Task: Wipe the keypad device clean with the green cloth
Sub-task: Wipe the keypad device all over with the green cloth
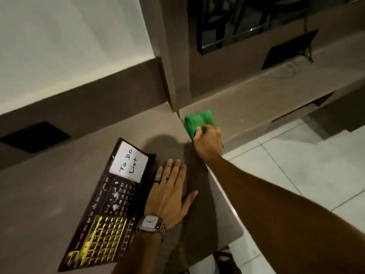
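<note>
The keypad device (107, 212) is a long black panel lying on the brown desk (39, 194). It has a gold keypad at its near end, white specks on its middle, and a white "To Do List" card at its far end. My left hand (169, 194) lies flat on the desk just right of the device, fingers spread, holding nothing; it wears a watch and rings. The folded green cloth (199, 120) sits on the neighbouring desk surface to the right. My right hand (208, 142) reaches out and its fingers close over the cloth's near edge.
A brown partition (167, 66) rises between the two desk surfaces. Beyond the cloth, a dark monitor (246, 20) and a black stand (290, 50) sit at the back right. A black cutout (33, 136) is in the desk at left. White floor tiles (296, 165) lie to the right.
</note>
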### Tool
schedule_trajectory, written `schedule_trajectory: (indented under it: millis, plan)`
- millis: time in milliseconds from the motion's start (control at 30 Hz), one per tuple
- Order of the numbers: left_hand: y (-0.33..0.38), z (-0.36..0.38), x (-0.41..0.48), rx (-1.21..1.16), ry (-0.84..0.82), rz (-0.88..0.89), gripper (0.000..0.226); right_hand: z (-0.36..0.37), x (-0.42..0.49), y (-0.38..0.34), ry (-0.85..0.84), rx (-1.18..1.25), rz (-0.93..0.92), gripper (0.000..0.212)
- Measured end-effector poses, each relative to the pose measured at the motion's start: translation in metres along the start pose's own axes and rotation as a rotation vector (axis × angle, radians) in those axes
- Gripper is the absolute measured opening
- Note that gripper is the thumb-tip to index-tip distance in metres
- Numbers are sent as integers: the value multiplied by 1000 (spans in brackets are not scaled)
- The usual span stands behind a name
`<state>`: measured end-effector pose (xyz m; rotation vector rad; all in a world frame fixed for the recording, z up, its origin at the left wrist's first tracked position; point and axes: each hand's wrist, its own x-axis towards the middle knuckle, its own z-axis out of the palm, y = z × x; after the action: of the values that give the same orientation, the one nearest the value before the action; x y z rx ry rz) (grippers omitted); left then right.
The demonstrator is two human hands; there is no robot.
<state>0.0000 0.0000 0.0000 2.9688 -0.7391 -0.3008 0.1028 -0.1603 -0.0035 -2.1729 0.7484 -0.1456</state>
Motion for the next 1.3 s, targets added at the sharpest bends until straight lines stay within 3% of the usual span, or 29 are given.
schedule_trajectory:
  millis: [167, 300, 500, 667, 867, 1000, 1100, 1200, 1300]
  plan:
    - [-4, 29, 3, -18, 1, 23, 86, 15, 45, 8, 0, -14, 175, 47]
    - [-5, 29, 4, -17, -7, 27, 88, 18, 67, 18, -95, -47, 285, 69]
    - [-5, 29, 4, -63, 6, 25, 88, 14, 85, 22, -280, 333, 419, 58]
    - [-7, 32, 4, -73, -5, 42, 88, -1, 66, 9, -283, 462, 223, 35]
    - [-5, -2, -1, -17, -120, 57, 88, -51, -7, -4, -276, 632, -53, 47]
    - [-13, -69, -26, 49, 77, 78, 83, -66, -68, -8, -252, 638, -60, 44]
    - [-38, -116, -64, 50, 219, -9, 84, -62, -115, -12, -292, 613, -39, 46]
    - [-74, -132, -105, 26, 91, -158, 106, -45, -157, -18, -389, 526, -174, 54]
    - [-92, -123, -133, 33, -89, -212, 125, -23, -185, -20, -400, 393, -468, 83]
